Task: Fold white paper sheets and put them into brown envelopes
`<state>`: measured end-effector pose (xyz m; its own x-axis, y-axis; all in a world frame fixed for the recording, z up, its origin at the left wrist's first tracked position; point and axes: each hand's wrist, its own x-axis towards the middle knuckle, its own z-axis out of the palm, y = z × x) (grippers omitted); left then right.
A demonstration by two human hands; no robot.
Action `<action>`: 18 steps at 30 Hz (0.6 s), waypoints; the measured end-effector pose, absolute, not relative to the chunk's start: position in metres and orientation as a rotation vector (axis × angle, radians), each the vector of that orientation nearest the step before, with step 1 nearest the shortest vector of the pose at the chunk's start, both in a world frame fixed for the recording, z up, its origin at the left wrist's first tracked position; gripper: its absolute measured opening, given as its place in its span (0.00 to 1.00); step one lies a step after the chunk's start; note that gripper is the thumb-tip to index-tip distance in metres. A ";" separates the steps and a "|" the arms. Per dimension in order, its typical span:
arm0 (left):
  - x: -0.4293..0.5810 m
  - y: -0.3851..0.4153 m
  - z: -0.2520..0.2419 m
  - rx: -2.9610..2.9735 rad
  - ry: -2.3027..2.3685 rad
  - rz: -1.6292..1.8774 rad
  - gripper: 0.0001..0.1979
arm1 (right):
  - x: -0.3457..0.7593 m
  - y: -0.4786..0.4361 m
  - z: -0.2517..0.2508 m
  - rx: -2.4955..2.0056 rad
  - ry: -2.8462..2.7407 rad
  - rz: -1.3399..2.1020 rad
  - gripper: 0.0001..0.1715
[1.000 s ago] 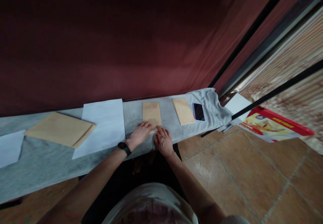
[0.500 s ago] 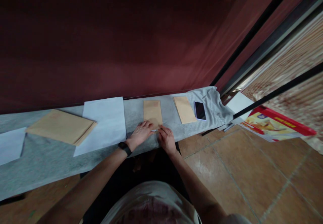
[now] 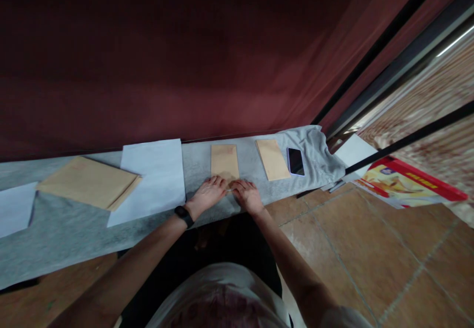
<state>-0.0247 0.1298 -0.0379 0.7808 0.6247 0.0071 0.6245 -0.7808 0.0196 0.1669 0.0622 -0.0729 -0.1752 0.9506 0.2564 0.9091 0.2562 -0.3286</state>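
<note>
A brown paper envelope (image 3: 224, 160) lies lengthwise on the grey cloth in front of me, its near end under my fingers. My left hand (image 3: 209, 191), with a black band on its wrist, is closed on the left side of that end, fingers bent and together. From the right, my right hand (image 3: 247, 194) grips the same end, its fingertips almost meeting those of the left. Both hands hide the envelope's near edge. Just to the right lies a stack of brown envelopes (image 3: 273, 160), touched by neither hand.
A phone (image 3: 296, 162) rests right of the stack. White paper (image 3: 155, 170) and larger brown envelopes (image 3: 87, 182) lie left, with another white sheet (image 3: 15, 209) beyond. The narrow grey cloth-covered bench (image 3: 74, 239) runs along a dark red wall. A red-yellow box (image 3: 411, 182) stands at right.
My right hand has turned and come further over the envelope's near end. The white bit seen between the fingertips before is now covered. The view has shifted slightly.
</note>
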 end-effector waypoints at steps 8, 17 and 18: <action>-0.018 0.127 -0.046 3.062 1.056 0.024 0.15 | 0.167 0.066 -0.068 -1.708 -2.247 0.071 0.14; -0.033 0.124 -0.042 3.073 0.973 0.051 0.17 | 0.169 0.062 -0.072 -1.677 -2.237 0.084 0.13; -0.035 0.123 -0.041 3.064 0.966 0.053 0.19 | 0.169 0.062 -0.073 -1.675 -2.224 0.093 0.13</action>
<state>-0.0346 0.1233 -0.0409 0.8190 0.5714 0.0530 0.5738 -0.8169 -0.0586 0.1693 0.0623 -0.0732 -0.2372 0.9415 0.2394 0.9183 0.2977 -0.2609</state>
